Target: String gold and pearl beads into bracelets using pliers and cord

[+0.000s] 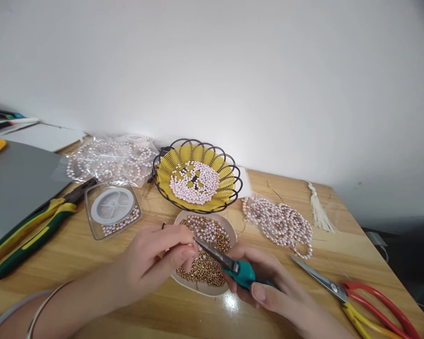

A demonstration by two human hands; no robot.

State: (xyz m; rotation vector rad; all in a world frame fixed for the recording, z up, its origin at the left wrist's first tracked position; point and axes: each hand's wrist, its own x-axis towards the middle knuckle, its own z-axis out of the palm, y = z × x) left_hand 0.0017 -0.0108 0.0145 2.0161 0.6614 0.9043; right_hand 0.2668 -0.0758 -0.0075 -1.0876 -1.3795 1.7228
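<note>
Pliers [244, 274], lower centre of the frame, clasped in the right hand [268, 280], tips at the left hand [151, 258]; its thumb and forefinger pinch together, on what cannot be told. Bowl [205, 290] of beads [202, 272] beneath; yellow basket [229, 181] above; scissors [342, 294], lower right.

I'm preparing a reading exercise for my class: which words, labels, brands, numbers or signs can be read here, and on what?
None can be read.
The spool, teal-handled tool and scissors show no legible lettering.
Any markings on the pens at far left are too small and blurred to read.
</note>
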